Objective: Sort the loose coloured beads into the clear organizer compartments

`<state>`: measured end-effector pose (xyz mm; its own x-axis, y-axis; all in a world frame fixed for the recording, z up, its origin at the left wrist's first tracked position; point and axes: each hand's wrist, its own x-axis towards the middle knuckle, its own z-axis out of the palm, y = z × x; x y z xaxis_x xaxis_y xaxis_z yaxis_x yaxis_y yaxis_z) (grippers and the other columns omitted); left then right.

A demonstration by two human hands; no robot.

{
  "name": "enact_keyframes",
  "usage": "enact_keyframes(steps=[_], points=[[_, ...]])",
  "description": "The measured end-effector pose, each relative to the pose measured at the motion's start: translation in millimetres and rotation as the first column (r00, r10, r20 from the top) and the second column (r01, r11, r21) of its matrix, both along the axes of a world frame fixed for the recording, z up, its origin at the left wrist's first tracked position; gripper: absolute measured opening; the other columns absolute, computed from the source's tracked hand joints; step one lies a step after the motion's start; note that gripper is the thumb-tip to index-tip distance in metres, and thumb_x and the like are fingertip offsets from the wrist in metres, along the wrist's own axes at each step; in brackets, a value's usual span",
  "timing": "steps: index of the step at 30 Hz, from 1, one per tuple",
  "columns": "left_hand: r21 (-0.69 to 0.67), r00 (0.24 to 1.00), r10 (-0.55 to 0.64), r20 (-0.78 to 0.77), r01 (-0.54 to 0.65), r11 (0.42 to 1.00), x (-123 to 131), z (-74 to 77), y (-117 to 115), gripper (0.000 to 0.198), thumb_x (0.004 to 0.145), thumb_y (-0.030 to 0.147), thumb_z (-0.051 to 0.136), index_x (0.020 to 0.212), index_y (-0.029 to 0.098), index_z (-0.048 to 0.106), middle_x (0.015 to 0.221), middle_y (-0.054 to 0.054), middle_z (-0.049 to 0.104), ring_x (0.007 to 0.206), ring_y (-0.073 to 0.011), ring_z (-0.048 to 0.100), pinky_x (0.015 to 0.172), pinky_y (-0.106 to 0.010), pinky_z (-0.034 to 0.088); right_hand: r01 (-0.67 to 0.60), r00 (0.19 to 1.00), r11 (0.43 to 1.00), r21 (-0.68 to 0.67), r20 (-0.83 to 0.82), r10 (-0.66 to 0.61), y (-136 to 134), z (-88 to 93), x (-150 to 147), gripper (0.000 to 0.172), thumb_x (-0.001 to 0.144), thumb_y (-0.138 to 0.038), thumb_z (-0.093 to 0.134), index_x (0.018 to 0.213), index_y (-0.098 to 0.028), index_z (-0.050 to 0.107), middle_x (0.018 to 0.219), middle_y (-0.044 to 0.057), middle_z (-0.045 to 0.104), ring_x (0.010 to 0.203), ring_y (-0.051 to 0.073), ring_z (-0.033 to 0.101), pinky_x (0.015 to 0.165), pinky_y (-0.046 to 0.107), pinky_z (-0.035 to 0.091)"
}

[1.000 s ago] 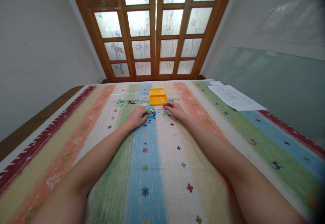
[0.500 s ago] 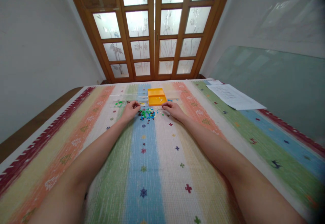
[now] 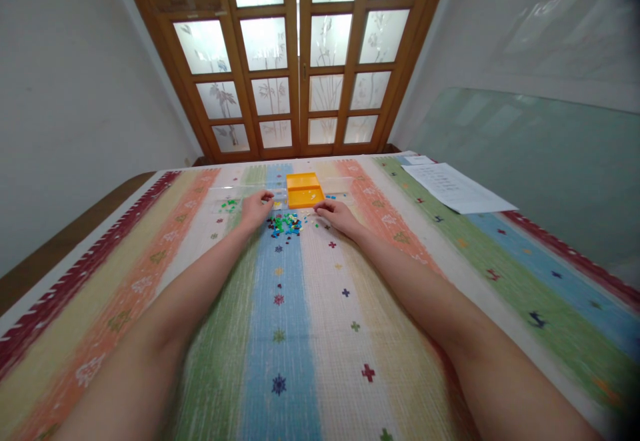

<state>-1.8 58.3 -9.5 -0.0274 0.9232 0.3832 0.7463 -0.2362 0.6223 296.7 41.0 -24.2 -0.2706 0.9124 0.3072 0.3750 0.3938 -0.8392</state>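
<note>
A pile of tiny green, blue, yellow and dark pieces (image 3: 285, 225) lies on the striped cloth between my hands. Just beyond it stands an open yellow box (image 3: 306, 198) with a few small light bits inside. My left hand (image 3: 257, 207) is closed, thumb and fingers brought together over the clear plastic left of the box, near some yellow pieces (image 3: 277, 205). My right hand (image 3: 336, 213) is also closed, its fingertips low by the box's near right corner. Whatever either hand pinches is too small to see.
Green pieces (image 3: 229, 205) lie in a group on the left, and a few blue pieces (image 3: 331, 197) sit right of the box. A printed paper sheet (image 3: 457, 187) rests at the table's right. Wooden glazed doors (image 3: 300, 94) stand beyond the far edge.
My left hand has moved forward, away from the pile, and now covers the dark pieces that showed beside it. My right hand has stayed nearly in place. The view has shifted slightly.
</note>
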Motion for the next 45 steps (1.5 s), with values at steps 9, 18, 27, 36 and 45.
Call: enact_keyframes(steps=[9,18,27,36,45], points=[[0.021,0.973,-0.174,-0.152,0.179,0.984,-8.3,-2.6,-33.7,0.019,0.089,0.025,0.061,0.101,0.022,0.076,0.099,-0.005,0.076,0.080,-0.0200,0.066,0.082,-0.033,0.051,-0.124,0.938,0.948,0.292,0.345,0.016,-22.8,5.9,-11.8,0.019,0.096,-0.020,0.058,0.102,-0.021,0.076,0.102,0.007,0.073,0.098,0.021,0.064,0.091,0.034,0.047],[0.041,0.897,-0.339,-0.284,0.365,0.930,-7.3,-0.7,-71.2,0.022,0.095,0.025,0.056,0.105,0.023,0.075,0.107,-0.007,0.070,0.108,-0.0245,0.063,0.102,-0.041,0.049,-0.309,0.859,0.889,0.338,0.501,0.108,-41.7,10.8,-35.8,0.026,0.101,-0.025,0.056,0.122,-0.023,0.073,0.113,0.009,0.067,0.108,0.022,0.060,0.098,0.035,0.045],[-0.004,0.763,-0.503,-0.407,0.549,0.836,3.3,-1.2,-85.5,0.041,0.097,0.034,0.063,0.137,0.031,0.066,0.148,-0.008,0.056,0.142,-0.0295,0.046,0.123,-0.052,0.035,-0.336,0.839,0.911,0.239,0.515,0.174,-31.5,23.4,-38.1,0.019,0.096,-0.019,0.062,0.107,-0.021,0.077,0.109,0.009,0.069,0.104,0.023,0.063,0.096,0.035,0.046],[0.003,0.782,-0.465,-0.415,0.512,0.859,2.3,-5.1,-82.1,0.035,0.097,0.033,0.062,0.131,0.027,0.070,0.142,-0.009,0.061,0.140,-0.0291,0.047,0.123,-0.052,0.035,-0.258,0.859,0.922,0.290,0.505,0.082,-29.0,9.0,-51.2,0.015,0.095,-0.021,0.065,0.104,-0.022,0.077,0.105,0.008,0.068,0.104,0.023,0.061,0.095,0.035,0.045],[0.029,0.815,-0.440,-0.378,0.485,0.874,0.1,-2.4,-80.7,0.028,0.097,0.026,0.058,0.120,0.025,0.074,0.133,-0.009,0.065,0.130,-0.0269,0.055,0.119,-0.050,0.041,-0.328,0.832,0.915,0.235,0.530,0.162,-18.2,15.1,-54.9,0.017,0.092,-0.016,0.068,0.100,-0.025,0.080,0.107,0.007,0.069,0.104,0.023,0.062,0.095,0.035,0.046]])
